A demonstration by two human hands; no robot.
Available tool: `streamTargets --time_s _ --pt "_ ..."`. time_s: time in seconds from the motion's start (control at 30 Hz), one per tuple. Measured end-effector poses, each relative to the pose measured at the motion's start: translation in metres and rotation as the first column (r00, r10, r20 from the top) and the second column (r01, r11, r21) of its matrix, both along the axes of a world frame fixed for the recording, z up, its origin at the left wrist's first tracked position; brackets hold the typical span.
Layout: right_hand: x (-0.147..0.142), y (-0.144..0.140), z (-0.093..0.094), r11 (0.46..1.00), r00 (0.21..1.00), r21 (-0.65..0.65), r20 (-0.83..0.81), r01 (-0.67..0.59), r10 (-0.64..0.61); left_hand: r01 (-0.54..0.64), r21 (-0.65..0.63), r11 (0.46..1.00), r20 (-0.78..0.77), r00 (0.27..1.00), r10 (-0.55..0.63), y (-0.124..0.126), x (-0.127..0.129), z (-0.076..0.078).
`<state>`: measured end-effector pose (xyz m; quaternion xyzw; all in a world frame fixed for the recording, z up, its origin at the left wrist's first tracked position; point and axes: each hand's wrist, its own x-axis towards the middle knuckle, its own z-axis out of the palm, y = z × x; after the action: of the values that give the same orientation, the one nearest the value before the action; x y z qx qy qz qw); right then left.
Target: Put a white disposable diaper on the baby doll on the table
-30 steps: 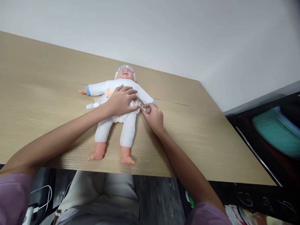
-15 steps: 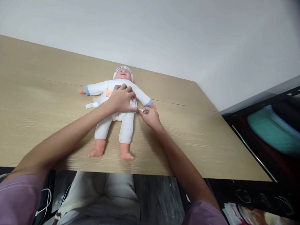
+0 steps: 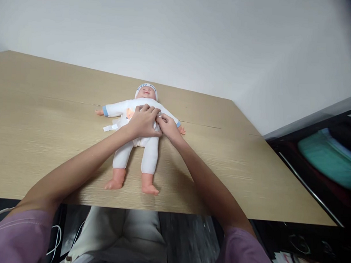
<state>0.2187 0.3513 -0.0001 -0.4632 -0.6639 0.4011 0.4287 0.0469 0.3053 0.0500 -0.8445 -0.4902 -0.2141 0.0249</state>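
Note:
A baby doll [image 3: 149, 153] in a white suit and cap lies on its back on the wooden table [image 3: 49, 115], feet toward me. A white diaper sits around its hips, with one tape tab [image 3: 110, 127] sticking out loose on the left. My left hand [image 3: 142, 122] lies curled over the doll's belly and holds the diaper front down. My right hand [image 3: 169, 128] is beside it on the doll's right hip, its fingertips pinching the other diaper tab against the belly. The diaper front is hidden under both hands.
A white wall stands behind the table. At the right is a dark shelf with a teal object [image 3: 327, 156] in it. Below the table's front edge are my lap and white cables [image 3: 55, 234] at the lower left.
My right hand has moved left from beside the doll's arm onto its belly, carrying the diaper tab with it. My left hand stays on the belly. The view has shifted slightly.

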Motion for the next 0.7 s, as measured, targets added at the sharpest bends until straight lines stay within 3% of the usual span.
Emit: streamTargets --time_s 0.1,0.2,0.3,0.43,0.5,0.57,0.63,0.7 --pt "0.000 -0.011 -0.008 0.991 0.998 0.112 -0.023 0.068 -0.066 0.010 -0.013 1.000 0.029 1.000 -0.010 0.001 -0.001 -0.002" --pt "0.013 -0.034 -0.010 0.947 0.994 0.315 0.062 0.063 -0.087 0.028 -0.021 0.999 0.053 0.998 -0.026 0.002 -0.002 -0.003" --pt "0.024 -0.057 -0.009 0.876 0.969 0.482 0.231 -0.036 -0.087 0.048 -0.041 0.998 0.078 0.996 -0.045 0.004 -0.005 -0.005" --pt "0.026 -0.067 -0.013 0.815 0.942 0.550 0.336 -0.183 -0.016 0.155 -0.116 0.981 0.190 0.973 -0.131 0.012 -0.017 -0.002" --pt "0.025 -0.066 -0.017 0.808 0.942 0.551 0.335 -0.206 0.012 0.268 -0.142 0.953 0.399 0.897 -0.193 0.015 -0.031 0.001" --pt "0.025 -0.064 -0.020 0.811 0.946 0.547 0.324 -0.207 0.023 0.330 -0.118 0.936 0.625 0.758 -0.189 0.017 -0.051 0.002" --pt "0.027 -0.062 -0.023 0.813 0.948 0.546 0.317 -0.203 0.024 0.248 -0.077 0.966 0.741 0.662 -0.111 0.014 -0.075 -0.002" --pt "0.029 -0.062 -0.024 0.811 0.949 0.551 0.316 -0.198 0.017 0.064 -0.080 0.995 0.754 0.657 0.018 0.005 -0.102 -0.012"
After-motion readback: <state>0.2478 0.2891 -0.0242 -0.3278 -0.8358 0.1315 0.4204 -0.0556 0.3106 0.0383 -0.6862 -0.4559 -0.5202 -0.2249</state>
